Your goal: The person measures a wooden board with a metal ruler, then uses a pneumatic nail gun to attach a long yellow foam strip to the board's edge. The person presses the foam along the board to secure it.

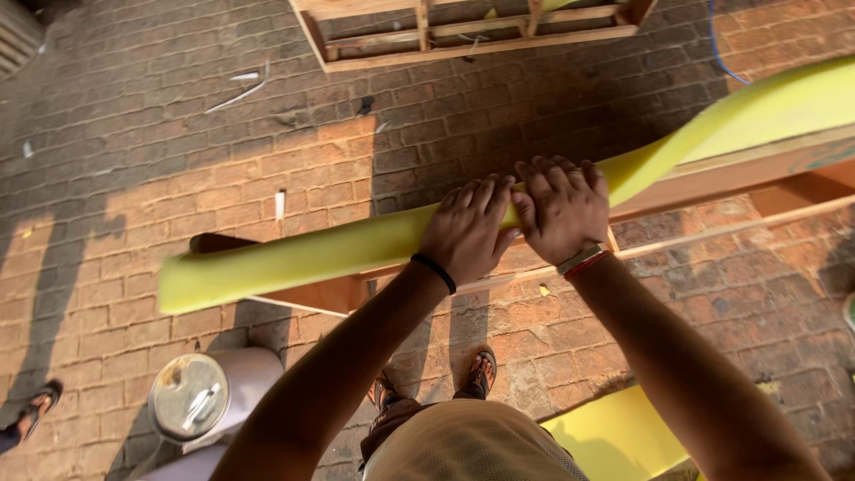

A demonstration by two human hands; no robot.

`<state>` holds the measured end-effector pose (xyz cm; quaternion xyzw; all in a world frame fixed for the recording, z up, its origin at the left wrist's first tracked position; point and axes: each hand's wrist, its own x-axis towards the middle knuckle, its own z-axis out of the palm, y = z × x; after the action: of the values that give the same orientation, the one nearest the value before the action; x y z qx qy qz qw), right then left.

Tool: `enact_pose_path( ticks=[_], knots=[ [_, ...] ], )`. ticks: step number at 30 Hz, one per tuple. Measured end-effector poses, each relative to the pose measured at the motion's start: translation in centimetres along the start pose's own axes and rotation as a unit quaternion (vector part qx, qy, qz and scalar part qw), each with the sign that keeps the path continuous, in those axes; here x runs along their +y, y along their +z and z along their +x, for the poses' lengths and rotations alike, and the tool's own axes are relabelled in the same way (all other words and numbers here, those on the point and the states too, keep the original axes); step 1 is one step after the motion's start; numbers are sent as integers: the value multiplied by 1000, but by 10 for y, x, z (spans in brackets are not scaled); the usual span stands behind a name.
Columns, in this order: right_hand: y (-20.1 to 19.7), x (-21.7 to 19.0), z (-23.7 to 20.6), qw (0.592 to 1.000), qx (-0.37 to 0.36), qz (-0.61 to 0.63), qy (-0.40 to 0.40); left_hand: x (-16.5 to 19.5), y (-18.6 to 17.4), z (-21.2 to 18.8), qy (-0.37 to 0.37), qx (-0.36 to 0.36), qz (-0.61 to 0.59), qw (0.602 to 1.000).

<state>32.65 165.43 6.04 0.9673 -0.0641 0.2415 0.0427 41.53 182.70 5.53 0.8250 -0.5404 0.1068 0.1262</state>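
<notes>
Together, left hand (pixel 468 233) and right hand (pixel 563 209) press flat on the yellow foam strip (pixel 294 256); even pressure along the wooden rail (pixel 712 178) beneath seats it best.

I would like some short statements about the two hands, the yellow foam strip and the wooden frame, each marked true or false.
1. Both hands press on the long yellow foam strip. True: the left hand and the right hand lie flat on it, side by side.
2. The foam strip lies directly on the ground. False: it rests along a wooden frame above the red brick paving.
3. The left wrist wears a black band. True.
4. The foam strip is blue. False: it is yellow.
5. A round metal can stands at the lower left. True.
</notes>
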Motion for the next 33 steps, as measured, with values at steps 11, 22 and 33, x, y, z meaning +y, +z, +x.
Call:
enact_pose_path(
  ticks=[11,22,33],
  knots=[
    [3,-8,7,998,-9,61,15,-89,-54,-67,-264,-92,37,959],
    [-45,100,109,814,-552,70,166,-10,-2,19,-58,-94,-261,959],
    [-11,123,-21,929,-331,-101,131,93,36,74,68,-62,-70,993]
  ],
)
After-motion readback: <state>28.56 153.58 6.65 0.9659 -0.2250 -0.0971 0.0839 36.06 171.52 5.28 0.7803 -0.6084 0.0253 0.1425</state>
